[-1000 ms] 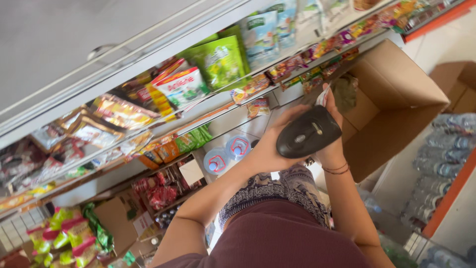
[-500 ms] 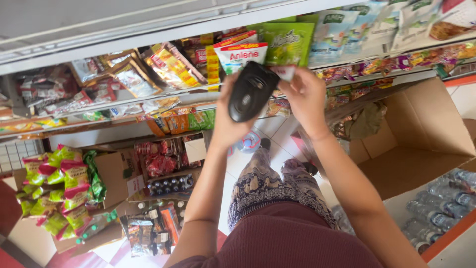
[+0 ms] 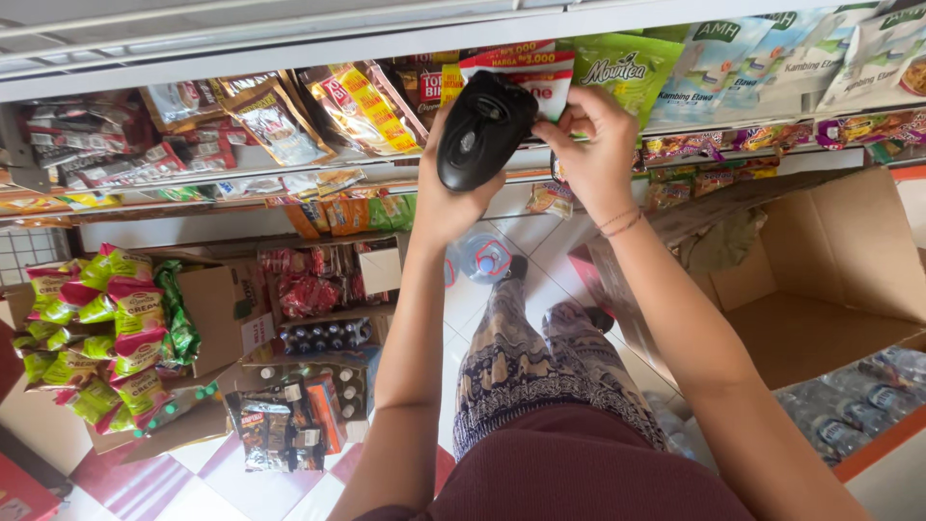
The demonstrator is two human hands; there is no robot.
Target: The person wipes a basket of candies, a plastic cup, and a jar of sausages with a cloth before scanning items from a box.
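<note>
My left hand (image 3: 436, 201) is shut on a black handheld device (image 3: 482, 130) with a rounded body, held up in front of a shelf edge (image 3: 289, 174). My right hand (image 3: 598, 154) is at the device's far end, its fingers curled and pinching there beside a red-and-white packet (image 3: 540, 69). I cannot tell whether those fingers grip the device or the packet. Both forearms reach out over my patterned trousers (image 3: 526, 371).
Shelves hold hanging snack sachets (image 3: 270, 116) and green drink packets (image 3: 627, 63). An open cardboard box (image 3: 830, 280) stands at the right, with shrink-wrapped water bottles (image 3: 858, 396) by it. Green and yellow snack packs (image 3: 96, 328), boxed goods (image 3: 318, 333) and a water jug (image 3: 482, 256) sit on the tiled floor.
The view has swung so the shelves fill the top. Both hands have carried the black device closer to the shelf edge, and my right hand has settled at its far end.
</note>
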